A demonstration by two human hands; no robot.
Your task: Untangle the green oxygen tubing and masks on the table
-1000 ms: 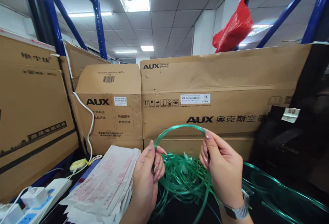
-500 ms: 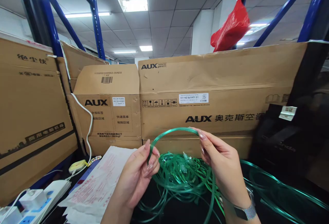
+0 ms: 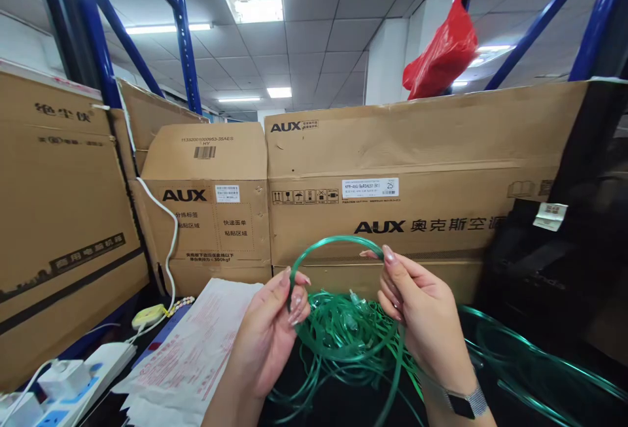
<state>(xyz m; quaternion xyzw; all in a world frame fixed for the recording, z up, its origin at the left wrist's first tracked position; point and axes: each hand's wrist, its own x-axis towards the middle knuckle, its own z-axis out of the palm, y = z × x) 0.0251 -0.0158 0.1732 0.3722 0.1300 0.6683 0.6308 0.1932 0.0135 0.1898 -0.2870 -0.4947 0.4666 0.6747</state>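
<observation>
A clear green tube [image 3: 338, 240] arches upward between my two hands. My left hand [image 3: 275, 316] pinches it near its left end, thumb against fingers. On the right, my right hand [image 3: 417, 296] grips the same tube between thumb and fingers, and the tube runs on down below that hand. A watch with a metal band [image 3: 466, 404] is on my right wrist. Behind and below the hands lies a tangled heap of green tubing [image 3: 338, 329], with some clear connector pieces in it.
Cardboard boxes [image 3: 314, 152] stand along the back, another box [image 3: 59, 204] at the left. White printed plastic sheets [image 3: 191, 342] and a power strip [image 3: 93, 375] lie at the left. More green tubing [image 3: 540, 355] and a black bag [image 3: 520, 283] are at the right. A red bag [image 3: 441, 48] hangs above.
My left hand has shifted slightly right, closer to my right hand. The tube between them bends in a higher, tighter arch. Both hands still hold it.
</observation>
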